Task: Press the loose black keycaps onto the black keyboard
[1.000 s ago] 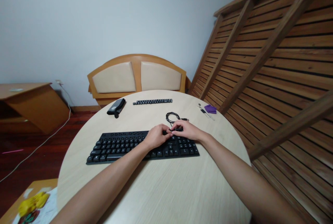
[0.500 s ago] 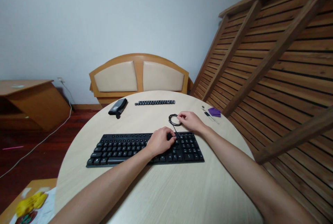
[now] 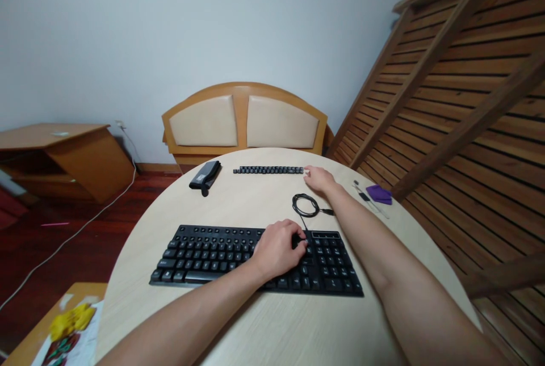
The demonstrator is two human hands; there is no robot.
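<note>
On the round table lies a black keyboard [image 3: 204,255], with its key tops in place over most of it. My left hand [image 3: 281,247] rests on its right half, fingers curled and thumb close to the index finger near the navigation keys; what is between them is hidden. Farther back is a row of loose black keycaps [image 3: 268,170]. My right hand [image 3: 319,179] reaches to the row's right end, thumb and fingertips closed at the last keycap. The keyboard's coiled black cable [image 3: 305,205], with its plug, lies between the keyboard and the keycaps.
A dark folded pouch [image 3: 205,176] lies at the back left of the table. At the right are a purple cloth [image 3: 378,194] and a thin tool [image 3: 370,198]. Behind stands a padded headboard [image 3: 242,119]; a slatted wooden frame [image 3: 460,127] leans at the right.
My right hand has left the cable coil and moved back to the right end of the keycap row. My left hand stays on the keyboard. The view has shifted slightly left.
</note>
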